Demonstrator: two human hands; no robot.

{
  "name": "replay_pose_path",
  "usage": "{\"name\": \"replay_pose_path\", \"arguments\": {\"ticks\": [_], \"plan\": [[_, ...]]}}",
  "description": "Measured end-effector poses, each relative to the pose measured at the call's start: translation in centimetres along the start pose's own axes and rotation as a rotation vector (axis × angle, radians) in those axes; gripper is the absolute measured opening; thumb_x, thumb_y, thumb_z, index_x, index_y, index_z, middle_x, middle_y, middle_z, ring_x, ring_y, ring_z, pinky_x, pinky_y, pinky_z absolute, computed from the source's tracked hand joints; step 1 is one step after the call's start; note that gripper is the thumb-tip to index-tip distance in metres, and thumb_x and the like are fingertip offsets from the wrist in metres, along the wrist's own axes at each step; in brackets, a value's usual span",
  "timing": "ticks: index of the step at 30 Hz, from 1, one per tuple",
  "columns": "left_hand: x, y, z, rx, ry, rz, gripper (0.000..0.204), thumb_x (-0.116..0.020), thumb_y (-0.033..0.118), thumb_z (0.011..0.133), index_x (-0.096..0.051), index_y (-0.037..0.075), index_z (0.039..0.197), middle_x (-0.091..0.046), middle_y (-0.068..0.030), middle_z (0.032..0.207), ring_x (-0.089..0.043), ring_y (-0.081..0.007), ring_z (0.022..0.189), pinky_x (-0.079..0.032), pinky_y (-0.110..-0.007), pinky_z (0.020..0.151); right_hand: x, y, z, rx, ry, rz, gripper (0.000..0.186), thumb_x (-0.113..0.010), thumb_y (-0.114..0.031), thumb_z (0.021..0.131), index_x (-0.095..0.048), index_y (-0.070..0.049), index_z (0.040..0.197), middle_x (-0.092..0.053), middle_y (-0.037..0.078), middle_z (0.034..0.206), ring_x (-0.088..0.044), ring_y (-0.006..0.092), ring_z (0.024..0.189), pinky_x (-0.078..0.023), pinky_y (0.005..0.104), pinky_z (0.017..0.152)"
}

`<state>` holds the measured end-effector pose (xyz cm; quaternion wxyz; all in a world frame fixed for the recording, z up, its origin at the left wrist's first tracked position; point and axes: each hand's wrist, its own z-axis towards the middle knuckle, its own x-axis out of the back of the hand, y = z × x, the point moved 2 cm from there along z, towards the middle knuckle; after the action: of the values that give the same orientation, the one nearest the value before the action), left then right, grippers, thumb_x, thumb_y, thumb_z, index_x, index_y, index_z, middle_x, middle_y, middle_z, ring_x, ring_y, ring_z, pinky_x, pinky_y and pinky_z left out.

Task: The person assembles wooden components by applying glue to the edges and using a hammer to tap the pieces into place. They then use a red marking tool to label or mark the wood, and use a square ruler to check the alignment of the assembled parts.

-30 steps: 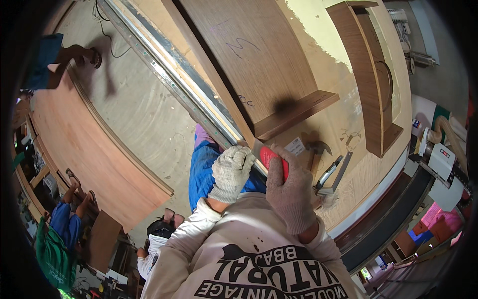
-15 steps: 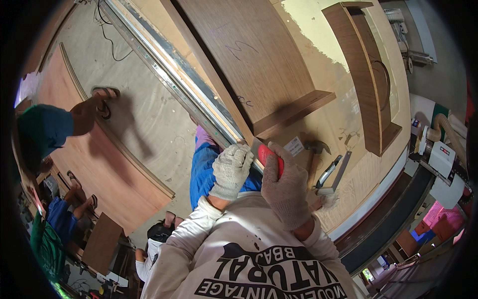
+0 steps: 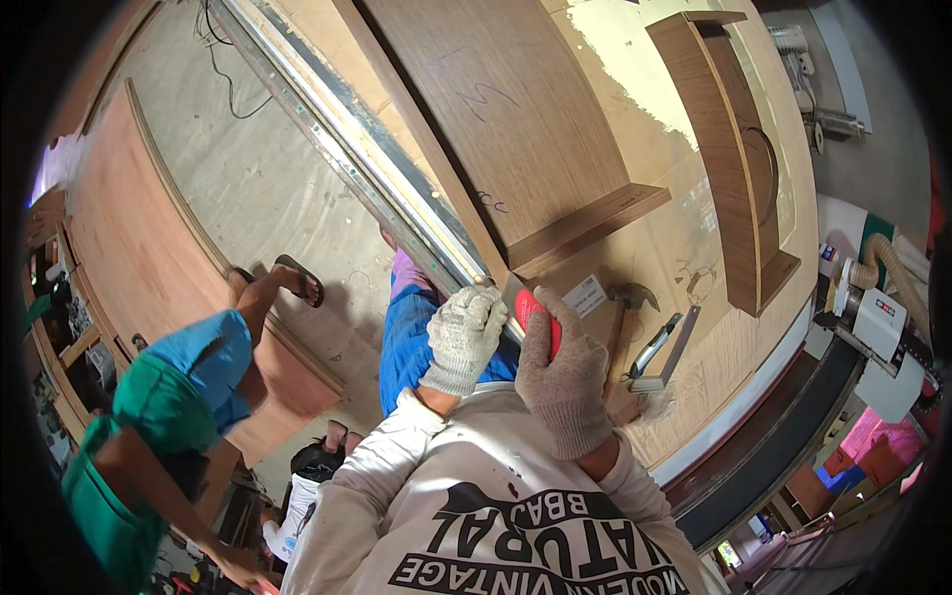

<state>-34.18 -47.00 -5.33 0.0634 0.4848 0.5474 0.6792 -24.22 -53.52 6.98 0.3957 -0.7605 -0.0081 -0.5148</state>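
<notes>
On the pale wooden counter (image 3: 694, 248), the right hand (image 3: 562, 372) in a rough knitted glove closes its fingers around a red-handled tool (image 3: 535, 315). The left hand (image 3: 462, 335), gloved too, curls at the counter's near edge, just left of the tool; I cannot tell if it grips anything.

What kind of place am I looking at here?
Most likely a carpentry or furniture workshop. Veneered wood panels lie on a large workbench, a hammer and a try square sit beside the gloved hands, and a curved plywood sheet lies on the floor.
</notes>
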Motion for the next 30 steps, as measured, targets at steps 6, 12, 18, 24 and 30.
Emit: {"name": "replay_pose_path", "arguments": {"ticks": [6, 12, 18, 24, 30], "plan": [[-0.3, -0.3, -0.3, -0.022, 0.036, -0.008, 0.018, -0.076, 0.016, 0.086, -0.07, 0.01, 0.101, -0.072, -0.0098, 0.096, -0.071, -0.0315, 0.087, -0.058, -0.042, 0.074, -0.1, 0.3, 0.0, 0.062, 0.033, 0.0, 0.025, -0.062, -0.012, 0.097, -0.064, 0.001, 0.118, -0.072, 0.027, 0.091, -0.074, 0.04, 0.081, -0.06, 0.044, 0.069], [0.5, -0.5, 0.3, -0.172, 0.09, 0.001, 0.021, -0.077, 0.015, 0.084, -0.068, 0.01, 0.102, -0.071, -0.0098, 0.094, -0.07, -0.0326, 0.083, -0.057, -0.043, 0.071, 0.4, -0.3, 0.0, -0.038, -0.037, -0.021, 0.024, -0.062, -0.012, 0.097, -0.064, 0.001, 0.118, -0.073, 0.026, 0.091, -0.074, 0.0408, 0.082, -0.06, 0.0446, 0.07], [0.2, -0.7, 0.2, -0.113, 0.045, -0.053, 0.014, -0.077, 0.014, 0.084, -0.07, 0.008, 0.095, -0.072, -0.0107, 0.092, -0.071, -0.0329, 0.085, -0.057, -0.042, 0.074, 0.6, 0.2, 0.2, -0.014, -0.025, 0.003, 0.023, -0.062, -0.013, 0.097, -0.067, 0.001, 0.115, -0.073, 0.026, 0.092, -0.074, 0.0407, 0.084, -0.06, 0.045, 0.072], [-0.2, -1.0, 0.1, -0.1, 0.042, -0.035, 0.016, -0.076, 0.018, 0.086, -0.072, 0.009, 0.098, -0.073, -0.0105, 0.095, -0.071, -0.0328, 0.088, -0.058, -0.042, 0.077, 0.6, -0.1, 0.4, -0.03, -0.03, 0.012, 0.024, -0.062, -0.014, 0.097, -0.067, 0.001, 0.115, -0.073, 0.026, 0.091, -0.074, 0.0412, 0.083, -0.06, 0.0457, 0.072], [-0.3, -1.1, 0.0, -0.118, 0.045, -0.023, 0.016, -0.076, 0.017, 0.085, -0.072, 0.008, 0.098, -0.073, -0.0117, 0.095, -0.071, -0.0334, 0.088, -0.058, -0.043, 0.077, 0.8, 0.0, 0.6, -0.028, -0.045, 0.002, 0.025, -0.062, -0.016, 0.097, -0.067, 0.001, 0.116, -0.072, 0.027, 0.09, -0.074, 0.0415, 0.084, -0.06, 0.0461, 0.072]]}}
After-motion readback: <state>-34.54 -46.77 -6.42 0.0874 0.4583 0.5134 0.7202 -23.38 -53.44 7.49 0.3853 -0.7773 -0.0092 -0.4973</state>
